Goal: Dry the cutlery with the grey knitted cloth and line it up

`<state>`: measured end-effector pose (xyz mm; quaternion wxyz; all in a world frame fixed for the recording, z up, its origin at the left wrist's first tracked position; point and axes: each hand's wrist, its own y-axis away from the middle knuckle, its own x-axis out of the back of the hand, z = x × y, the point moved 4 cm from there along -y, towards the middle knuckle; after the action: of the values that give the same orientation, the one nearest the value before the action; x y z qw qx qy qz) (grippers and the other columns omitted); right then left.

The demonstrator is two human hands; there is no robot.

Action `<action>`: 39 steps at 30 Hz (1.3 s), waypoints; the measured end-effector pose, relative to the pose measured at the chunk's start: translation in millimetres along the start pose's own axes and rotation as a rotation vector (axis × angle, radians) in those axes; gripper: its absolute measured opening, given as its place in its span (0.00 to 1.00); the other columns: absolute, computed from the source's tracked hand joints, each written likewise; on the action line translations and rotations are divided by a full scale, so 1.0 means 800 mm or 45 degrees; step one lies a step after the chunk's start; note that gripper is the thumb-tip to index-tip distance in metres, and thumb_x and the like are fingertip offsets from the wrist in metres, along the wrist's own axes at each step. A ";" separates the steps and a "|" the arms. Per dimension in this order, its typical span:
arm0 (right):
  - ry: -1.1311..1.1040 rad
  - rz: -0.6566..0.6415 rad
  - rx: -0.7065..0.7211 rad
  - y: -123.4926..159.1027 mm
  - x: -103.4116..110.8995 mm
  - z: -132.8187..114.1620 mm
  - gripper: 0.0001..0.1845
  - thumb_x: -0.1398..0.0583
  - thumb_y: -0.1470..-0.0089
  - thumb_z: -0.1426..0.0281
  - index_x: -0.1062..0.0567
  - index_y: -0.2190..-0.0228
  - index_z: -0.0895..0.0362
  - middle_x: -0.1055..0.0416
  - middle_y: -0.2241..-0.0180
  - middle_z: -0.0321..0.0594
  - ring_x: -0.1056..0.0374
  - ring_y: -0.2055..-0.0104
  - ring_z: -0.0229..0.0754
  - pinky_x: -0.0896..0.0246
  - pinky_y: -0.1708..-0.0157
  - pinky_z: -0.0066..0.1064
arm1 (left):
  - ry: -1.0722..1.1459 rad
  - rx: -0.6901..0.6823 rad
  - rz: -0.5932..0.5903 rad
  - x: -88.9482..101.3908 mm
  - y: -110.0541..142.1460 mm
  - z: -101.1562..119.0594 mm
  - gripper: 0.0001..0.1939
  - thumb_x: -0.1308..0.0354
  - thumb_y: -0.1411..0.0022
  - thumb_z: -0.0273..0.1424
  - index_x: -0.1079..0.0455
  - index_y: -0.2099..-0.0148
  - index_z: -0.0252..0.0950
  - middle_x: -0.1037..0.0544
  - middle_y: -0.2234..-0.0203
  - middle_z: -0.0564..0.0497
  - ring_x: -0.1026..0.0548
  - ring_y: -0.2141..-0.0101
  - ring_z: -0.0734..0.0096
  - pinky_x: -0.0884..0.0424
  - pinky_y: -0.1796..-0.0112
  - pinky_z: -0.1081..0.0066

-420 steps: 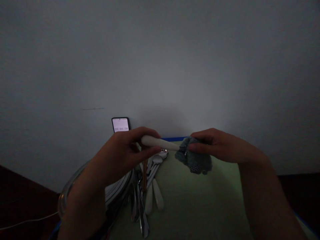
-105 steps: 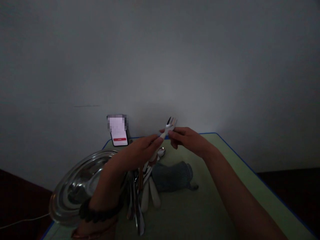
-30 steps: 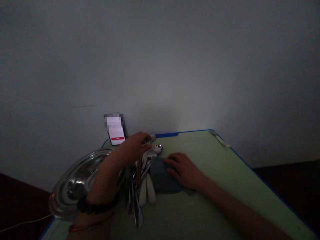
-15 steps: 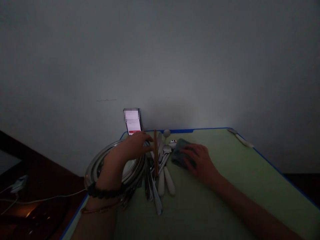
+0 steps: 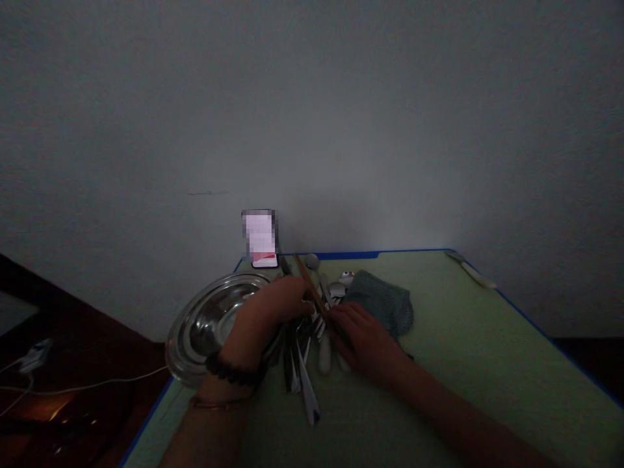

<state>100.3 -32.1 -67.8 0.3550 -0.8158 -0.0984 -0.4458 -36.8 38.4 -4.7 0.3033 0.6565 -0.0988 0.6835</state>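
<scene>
A pair of brown wooden chopsticks lies slanted over a pile of metal cutlery, its lower end at the fingertips of my right hand. That hand's fingers are curled and closed there. My left hand, with a dark beaded bracelet at its wrist, reaches across the basin's rim. Its fingers curl down over the cutlery beside the chopsticks; what they hold is hidden. Under and around both hands are several forks, spoons and knives, among them a metal handle and a pale handle. The grey-green cloth lies behind my right hand.
A shiny metal basin stands at the table's left. A lit phone leans against the wall behind it. One pale-handled utensil lies at the far right edge of the green table. A white cable runs off to the left.
My right hand has let go of the cloth and moved left to the chopsticks. The chopsticks have turned from upright to slanted. My left hand has shifted right and lower, its fingers now curled.
</scene>
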 end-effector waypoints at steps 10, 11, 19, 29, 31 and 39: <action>0.178 0.266 -0.187 0.010 0.018 0.037 0.13 0.48 0.42 0.71 0.29 0.56 0.57 0.31 0.55 0.48 0.36 0.52 0.47 0.39 0.52 0.44 | -0.179 0.093 -0.120 -0.023 -0.012 0.032 0.15 0.46 0.36 0.34 0.35 0.49 0.34 0.29 0.54 0.46 0.28 0.58 0.63 0.29 0.58 0.58; 0.221 0.268 -0.216 0.014 0.022 0.042 0.14 0.48 0.42 0.71 0.29 0.56 0.58 0.32 0.53 0.48 0.37 0.50 0.48 0.41 0.50 0.45 | -0.191 0.087 -0.125 -0.024 -0.013 0.033 0.15 0.47 0.36 0.34 0.36 0.49 0.34 0.30 0.53 0.45 0.28 0.57 0.63 0.29 0.58 0.58; 0.430 0.059 -0.511 0.040 0.012 0.074 0.24 0.49 0.42 0.63 0.33 0.49 0.62 0.39 0.44 0.55 0.46 0.42 0.54 0.48 0.46 0.50 | -0.218 0.082 -0.112 -0.030 -0.023 0.041 0.16 0.46 0.37 0.34 0.36 0.48 0.34 0.30 0.53 0.45 0.28 0.57 0.63 0.29 0.59 0.58; 0.372 0.048 -0.387 0.028 0.031 0.053 0.18 0.47 0.44 0.65 0.29 0.55 0.61 0.34 0.51 0.51 0.42 0.49 0.53 0.48 0.49 0.46 | -0.193 0.202 -0.029 -0.022 -0.025 0.026 0.16 0.46 0.36 0.34 0.36 0.48 0.34 0.30 0.53 0.45 0.28 0.58 0.63 0.29 0.59 0.58; 0.338 -0.017 -0.367 0.026 0.032 0.036 0.16 0.48 0.43 0.61 0.27 0.61 0.58 0.31 0.60 0.47 0.38 0.55 0.50 0.45 0.54 0.44 | -0.187 0.219 -0.030 -0.020 -0.022 0.026 0.15 0.47 0.36 0.34 0.36 0.49 0.34 0.29 0.54 0.45 0.27 0.58 0.64 0.28 0.59 0.59; 0.124 -0.315 -0.386 0.026 0.015 0.007 0.14 0.45 0.49 0.64 0.27 0.67 0.62 0.28 0.66 0.50 0.35 0.62 0.51 0.45 0.61 0.40 | -0.108 0.153 -0.032 -0.025 -0.022 0.033 0.19 0.40 0.46 0.40 0.31 0.57 0.32 0.23 0.63 0.41 0.24 0.62 0.55 0.29 0.66 0.65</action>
<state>121.2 -45.5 -70.4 0.1749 -0.8191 -0.1123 -0.5347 -6.0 32.4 -25.6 0.2673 0.7031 -0.0623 0.6559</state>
